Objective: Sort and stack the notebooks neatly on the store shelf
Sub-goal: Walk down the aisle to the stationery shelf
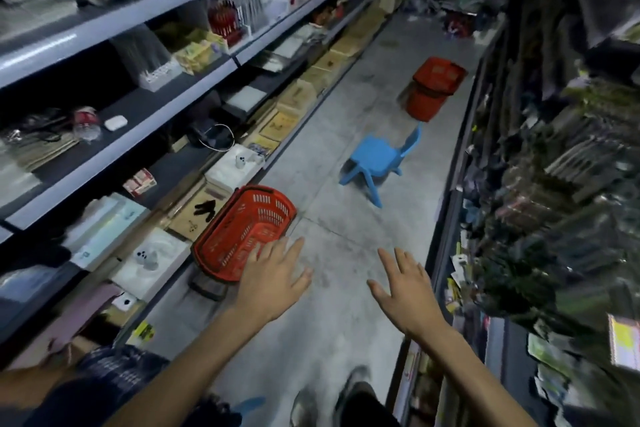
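I stand in a narrow store aisle. My left hand (273, 277) reaches forward with spread fingers, just at the near rim of a red shopping basket (242, 232) on the floor; it holds nothing. My right hand (405, 284) is also stretched out with straight fingers over the bare floor, holding nothing. Stacks of brown-covered notebooks (294, 104) and white stationery packs (152, 260) lie along the bottom shelf (194, 263) on the left. The picture is blurred by motion.
A blue plastic child's chair (377, 163) stands mid-aisle. Beyond it are stacked red baskets (433, 87). Grey shelves (114, 146) with goods run along the left; hanging packaged goods (554, 184) fill the right side. Grey concrete floor (346, 218) lies between.
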The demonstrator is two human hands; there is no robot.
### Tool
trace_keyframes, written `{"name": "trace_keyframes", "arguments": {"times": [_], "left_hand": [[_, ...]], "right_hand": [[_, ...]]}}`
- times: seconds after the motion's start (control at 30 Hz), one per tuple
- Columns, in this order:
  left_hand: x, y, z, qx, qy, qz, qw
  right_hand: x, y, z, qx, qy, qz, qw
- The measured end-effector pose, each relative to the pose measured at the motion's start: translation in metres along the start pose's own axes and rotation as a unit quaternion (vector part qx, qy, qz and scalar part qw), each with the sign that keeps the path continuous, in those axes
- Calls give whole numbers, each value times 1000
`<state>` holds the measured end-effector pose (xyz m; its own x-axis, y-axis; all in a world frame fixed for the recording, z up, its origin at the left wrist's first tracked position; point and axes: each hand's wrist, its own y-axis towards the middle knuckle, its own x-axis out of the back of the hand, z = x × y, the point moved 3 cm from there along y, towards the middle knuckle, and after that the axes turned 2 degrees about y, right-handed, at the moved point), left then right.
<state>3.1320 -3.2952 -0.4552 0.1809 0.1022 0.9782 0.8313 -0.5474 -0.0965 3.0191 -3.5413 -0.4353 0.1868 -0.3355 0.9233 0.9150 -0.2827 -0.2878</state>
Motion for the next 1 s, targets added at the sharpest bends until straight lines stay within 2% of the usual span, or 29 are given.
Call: {"name": "trace_keyframes", "arguments": {"times": [0.27, 0.7, 0.87, 1.0], "left_hand": [[5, 131, 24, 94, -4, -7, 996], [10, 288, 63, 281, -40, -7, 959], [-9, 366, 88, 303, -65, 17, 951], [7, 451, 109, 315, -77, 14, 946]], "right_hand": [[41, 183, -13, 85, -10, 18, 996], [117, 440, 6, 245, -68, 93, 963], [122, 547, 25, 278, -78, 116, 950], [138, 638, 44, 285, -90, 123, 946]]}}
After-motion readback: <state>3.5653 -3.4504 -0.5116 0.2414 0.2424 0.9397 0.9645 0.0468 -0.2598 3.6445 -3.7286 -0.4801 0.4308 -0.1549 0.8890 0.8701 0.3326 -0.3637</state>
